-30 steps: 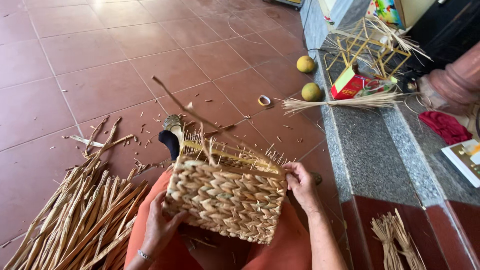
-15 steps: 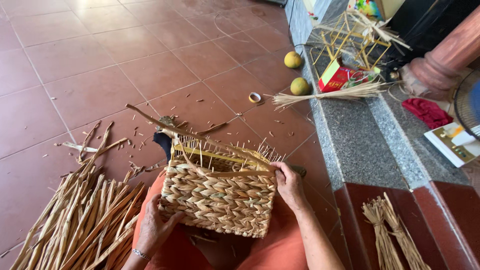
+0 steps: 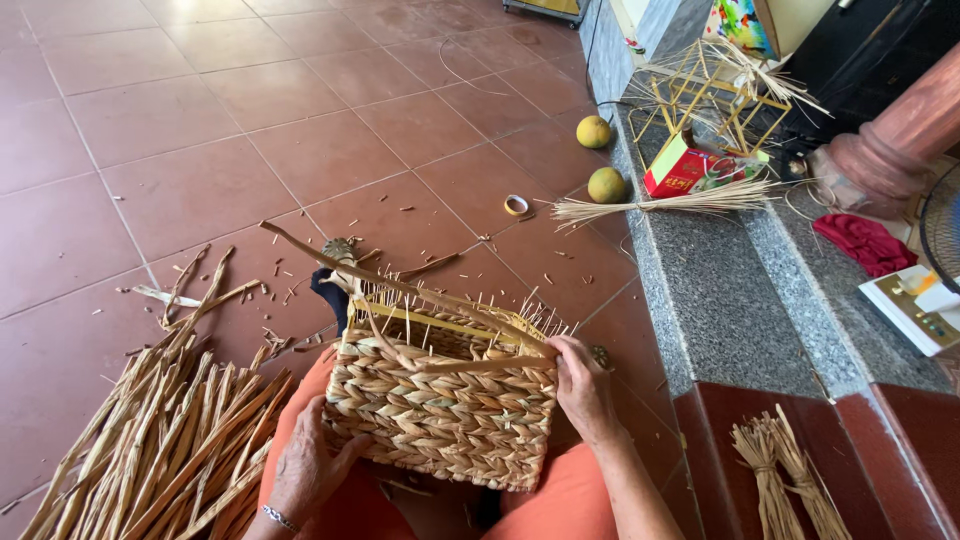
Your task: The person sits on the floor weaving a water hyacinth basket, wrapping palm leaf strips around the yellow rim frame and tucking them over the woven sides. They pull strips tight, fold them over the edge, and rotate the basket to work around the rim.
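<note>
Head view: we brace the woven basket (image 3: pixel 445 415) with our left hand (image 3: pixel 305 470), fingers spread flat, while our right hand (image 3: pixel 583 385) grips its rim to steady it.

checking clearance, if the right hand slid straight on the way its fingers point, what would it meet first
The right hand points left along the basket rim, so it would likely first meet the flat strand lying across that rim, though depth is unclear.
</note>
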`<state>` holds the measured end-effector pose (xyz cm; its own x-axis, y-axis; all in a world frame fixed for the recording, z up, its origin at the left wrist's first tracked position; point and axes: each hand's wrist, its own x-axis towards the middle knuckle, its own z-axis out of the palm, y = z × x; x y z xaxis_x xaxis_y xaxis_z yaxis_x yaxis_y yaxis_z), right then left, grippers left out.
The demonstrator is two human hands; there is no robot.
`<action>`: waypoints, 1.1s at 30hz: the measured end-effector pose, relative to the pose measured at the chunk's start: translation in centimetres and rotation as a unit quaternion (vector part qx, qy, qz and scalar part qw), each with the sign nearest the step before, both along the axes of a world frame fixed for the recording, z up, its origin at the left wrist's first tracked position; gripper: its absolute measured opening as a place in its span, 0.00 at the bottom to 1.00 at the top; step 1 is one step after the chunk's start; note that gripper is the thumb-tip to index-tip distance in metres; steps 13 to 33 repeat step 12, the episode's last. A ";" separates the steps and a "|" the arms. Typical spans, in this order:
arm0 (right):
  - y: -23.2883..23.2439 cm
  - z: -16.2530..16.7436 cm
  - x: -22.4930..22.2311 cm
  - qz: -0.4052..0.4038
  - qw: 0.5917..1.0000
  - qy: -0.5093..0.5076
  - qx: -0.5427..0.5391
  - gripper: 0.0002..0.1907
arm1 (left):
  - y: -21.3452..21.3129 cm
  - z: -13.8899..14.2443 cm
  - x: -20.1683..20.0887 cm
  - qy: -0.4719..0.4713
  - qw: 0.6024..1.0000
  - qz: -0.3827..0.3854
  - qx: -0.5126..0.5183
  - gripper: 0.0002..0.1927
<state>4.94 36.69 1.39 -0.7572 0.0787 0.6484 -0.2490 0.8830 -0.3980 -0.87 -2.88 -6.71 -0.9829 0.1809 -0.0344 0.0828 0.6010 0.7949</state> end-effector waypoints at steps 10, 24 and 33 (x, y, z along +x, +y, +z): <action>-1.9 0.4 3.6 -0.031 0.997 0.041 0.060 0.18 | -0.2 0.1 1.8 0.029 0.989 -0.042 -0.136 0.41; -2.1 1.2 3.2 -0.024 0.995 0.075 0.063 0.17 | -0.8 -0.1 1.6 0.010 0.975 -0.052 -0.217 0.42; -2.1 1.2 3.2 -0.024 0.995 0.075 0.063 0.17 | -0.8 -0.1 1.6 0.010 0.975 -0.052 -0.217 0.42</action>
